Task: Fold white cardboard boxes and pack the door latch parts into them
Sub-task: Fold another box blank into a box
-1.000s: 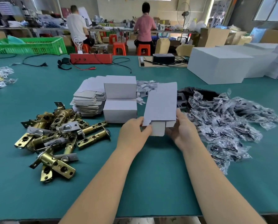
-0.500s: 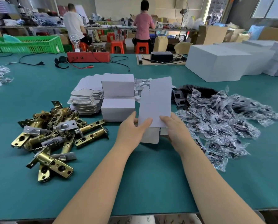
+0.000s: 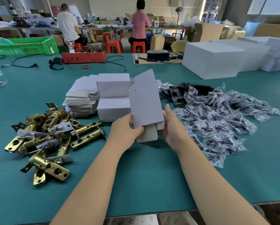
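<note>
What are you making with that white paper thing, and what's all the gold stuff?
A person is folding a flat white cardboard box, holding it up over the green table with the left hand and right hand gripping its lower edges. It isn't a box shape yet. The gold stuff is a pile of brass door latches waiting to be packed. Two folded boxes and a stack of flat ones sit behind, with small plastic bags on the right.

— What's on the far edge of the green table (image 3: 144,176)?
— A red box (image 3: 84,57) with cables, beside a green crate (image 3: 23,46). Two people sit on orange stools (image 3: 138,46) beyond.
</note>
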Demonstrator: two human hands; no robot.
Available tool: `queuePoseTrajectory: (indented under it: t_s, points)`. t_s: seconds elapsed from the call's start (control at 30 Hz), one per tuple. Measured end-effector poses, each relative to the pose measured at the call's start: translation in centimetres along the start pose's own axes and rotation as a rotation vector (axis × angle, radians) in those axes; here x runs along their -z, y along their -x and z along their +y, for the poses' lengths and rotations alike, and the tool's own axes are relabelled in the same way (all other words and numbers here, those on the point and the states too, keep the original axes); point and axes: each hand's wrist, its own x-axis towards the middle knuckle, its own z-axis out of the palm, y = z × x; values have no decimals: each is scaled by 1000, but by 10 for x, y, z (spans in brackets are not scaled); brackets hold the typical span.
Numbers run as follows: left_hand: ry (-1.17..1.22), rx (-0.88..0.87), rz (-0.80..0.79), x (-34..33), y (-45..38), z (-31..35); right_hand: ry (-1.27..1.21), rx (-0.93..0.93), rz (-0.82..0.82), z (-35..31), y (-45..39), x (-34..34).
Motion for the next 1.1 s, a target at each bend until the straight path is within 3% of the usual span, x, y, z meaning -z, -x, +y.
queuePoseTrajectory:
  t_s: [0.1, 0.23, 0.43, 0.6, 0.7, 0.93, 1.1]
  points:
    - [2, 14, 19, -3, 1, -1, 71, 36, 42, -3, 0, 0]
    - [-6, 17, 29, -2, 3, 2, 173, 110, -31, -4, 3, 1]
    - [-111, -79, 23, -12, 8, 8, 115, 60, -231, 0, 7, -4]
    - [-212, -108, 91, -15, 9, 12, 97, 49, -208, -8, 8, -12]
    - [-212, -136, 75, -15, 11, 12, 51, 70, -285, -4, 6, -6]
    - [-264, -127, -13, -12, 9, 10, 135, 97, -226, -2, -2, 0]
    - [-91, -108, 109, -17, 10, 12, 50, 92, -155, -2, -5, -2]
